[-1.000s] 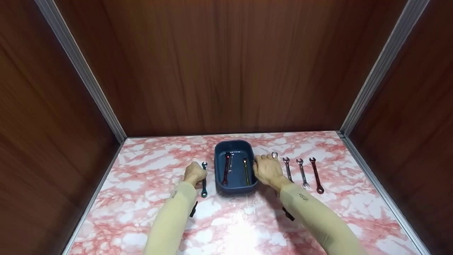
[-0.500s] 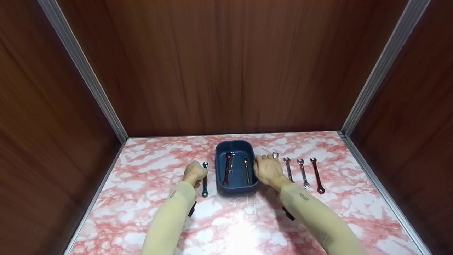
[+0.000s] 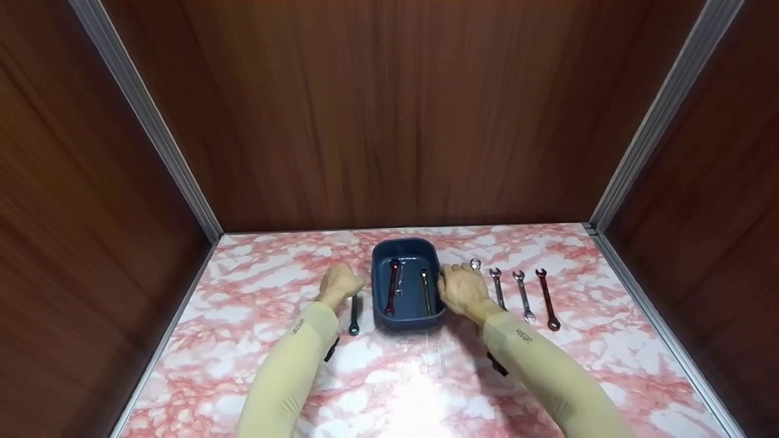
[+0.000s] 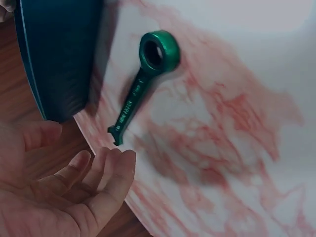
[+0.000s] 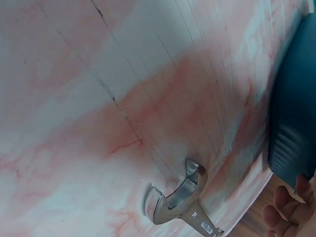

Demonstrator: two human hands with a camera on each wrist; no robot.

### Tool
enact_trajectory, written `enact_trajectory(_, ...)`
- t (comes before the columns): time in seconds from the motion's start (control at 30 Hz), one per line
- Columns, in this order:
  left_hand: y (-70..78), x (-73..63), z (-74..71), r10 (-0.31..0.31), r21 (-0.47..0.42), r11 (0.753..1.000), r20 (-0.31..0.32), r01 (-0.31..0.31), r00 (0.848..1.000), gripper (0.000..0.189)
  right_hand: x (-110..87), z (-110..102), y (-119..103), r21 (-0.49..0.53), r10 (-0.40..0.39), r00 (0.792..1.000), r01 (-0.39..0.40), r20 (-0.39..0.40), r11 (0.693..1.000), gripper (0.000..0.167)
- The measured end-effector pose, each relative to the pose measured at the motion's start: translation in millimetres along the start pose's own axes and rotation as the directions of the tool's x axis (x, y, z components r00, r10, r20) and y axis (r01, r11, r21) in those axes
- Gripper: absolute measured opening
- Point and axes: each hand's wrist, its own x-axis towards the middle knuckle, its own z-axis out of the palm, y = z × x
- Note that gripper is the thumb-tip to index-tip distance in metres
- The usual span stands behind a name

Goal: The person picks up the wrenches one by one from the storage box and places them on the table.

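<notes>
My left hand [image 3: 342,283] is over the far end of a green combination wrench [image 4: 132,94] lying left of the bin. In the left wrist view its fingers are loosely bent, thumb apart, with nothing between them; the fingertips are right by the wrench's open end. My right hand [image 3: 461,287] holds the right rim of a blue rectangular bin [image 3: 406,323], its fingers bent at the wall. Inside lie a dark red wrench [image 3: 392,291], a small silver wrench [image 3: 400,281] and a yellow-green wrench [image 3: 426,293]. A silver wrench [image 5: 183,200] is partly hidden under the right forearm.
Right of the right hand, two silver wrenches [image 3: 498,288] and a red wrench [image 3: 548,299] lie in a row. The marbled pink-and-white table [image 3: 377,383] is bounded by brown wood-grain panels [image 3: 389,121] and metal edge strips [image 3: 669,340].
My left hand has moved slightly forward and right, from beside the green wrench to over its far end. The wrench stays on the table; my right hand keeps its place at the bin.
</notes>
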Motion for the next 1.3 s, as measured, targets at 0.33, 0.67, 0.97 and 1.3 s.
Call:
enact_trajectory(0.33,23.8,0.1,-1.5,0.084,0.008,0.996,-0.009,-0.084,0.996,0.023,3.5,-1.4,0.1,0.0,0.01,0.998,-0.01,0.055,1.0,0.034)
enact_trajectory(0.67,48.4,0.3,-4.5,0.13,-0.075,0.989,0.001,-0.13,0.991,0.033,2.4,-1.2,0.9,0.012,0.004,1.0,-0.005,0.026,1.0,0.032)
enact_trajectory(0.97,61.8,0.8,-4.7,0.026,-0.236,0.972,0.101,-0.001,0.995,0.036,1.0,-2.3,0.0,0.029,0.012,0.999,-0.012,0.031,0.999,0.03)
enact_trajectory(1.3,75.7,1.9,7.1,-0.004,-0.27,0.962,0.115,0.035,0.993,0.02,3.6,-1.4,-0.7,0.037,0.026,0.998,-0.027,0.051,0.999,0.03)
